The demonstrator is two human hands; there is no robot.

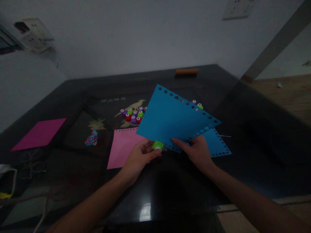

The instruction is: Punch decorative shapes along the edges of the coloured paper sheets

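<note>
Between the fingers of my left hand (pixel 141 155) is a small green craft punch (pixel 157 145), at the lower left edge of a blue paper sheet (pixel 167 116). That sheet is raised and tilted, with small shaped holes along its upper and lower edges. My right hand (pixel 198 150) grips its lower edge, thumb on top. Behind my right hand, another blue sheet (pixel 218 144) with punched edges lies on the table. A pink sheet (pixel 123 145) with holes along its far edge lies partly under my left hand. I cannot tell whether the punch is around the paper's edge.
Several purple, green and red punches (pixel 133 118) cluster behind the pink sheet; others (pixel 199 105) peek past the raised sheet. Paper bits (pixel 92 138) are heaped left, near a magenta sheet (pixel 41 133). A brown roll (pixel 187 71) lies at the table's far edge; cables (pixel 31 165) lie left.
</note>
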